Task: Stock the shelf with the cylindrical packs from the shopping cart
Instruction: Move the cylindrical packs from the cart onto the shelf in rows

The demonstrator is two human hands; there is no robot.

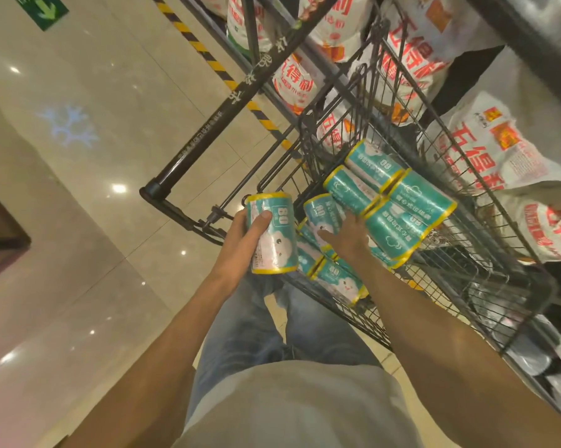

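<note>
My left hand (245, 236) grips one teal cylindrical pack with yellow rims (277, 240), held just outside the near corner of the black wire shopping cart (486, 276). My right hand (348, 234) reaches into the cart, fingers curled down among the packs and onto another teal pack (322, 216). Several more teal packs (402, 218) lie piled in the cart's near end, some stacked on top of others.
White bags with red print (495, 147) fill the shelf to the right and beyond the cart. The cart's black handle bar (208, 130) runs diagonally at the left. Glossy tiled floor (78, 221) with a yellow-black stripe lies to the left.
</note>
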